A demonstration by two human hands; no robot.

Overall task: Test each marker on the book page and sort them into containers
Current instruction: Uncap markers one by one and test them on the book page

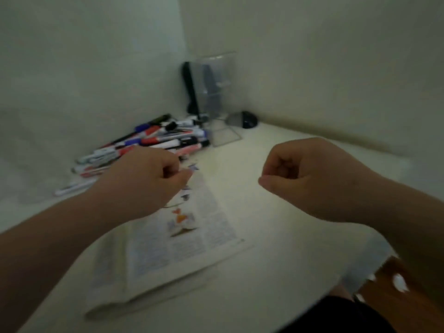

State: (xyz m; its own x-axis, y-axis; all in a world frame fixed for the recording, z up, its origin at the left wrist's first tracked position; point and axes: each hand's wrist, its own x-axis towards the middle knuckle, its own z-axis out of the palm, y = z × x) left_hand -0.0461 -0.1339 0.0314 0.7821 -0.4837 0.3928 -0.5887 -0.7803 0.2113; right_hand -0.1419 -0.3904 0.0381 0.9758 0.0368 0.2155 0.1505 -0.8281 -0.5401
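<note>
A pile of several markers [149, 143] with red, blue and black caps lies against the left wall. An open book [177, 239] with printed text and pictures lies on the white table in front of me. My left hand [146, 181] hovers over the book's far edge, right beside the pile, fingers curled with nothing visibly held. My right hand [310, 174] floats above the table to the right as a closed fist, holding nothing. A clear plastic container [216, 92] stands in the corner behind the markers. The picture is blurred.
A dark upright object [189, 87] leans in the corner beside the clear container. A small dark round object [248, 119] sits against the back wall. The white table [288, 248] ends at the lower right, where a brown wooden surface [394, 284] shows.
</note>
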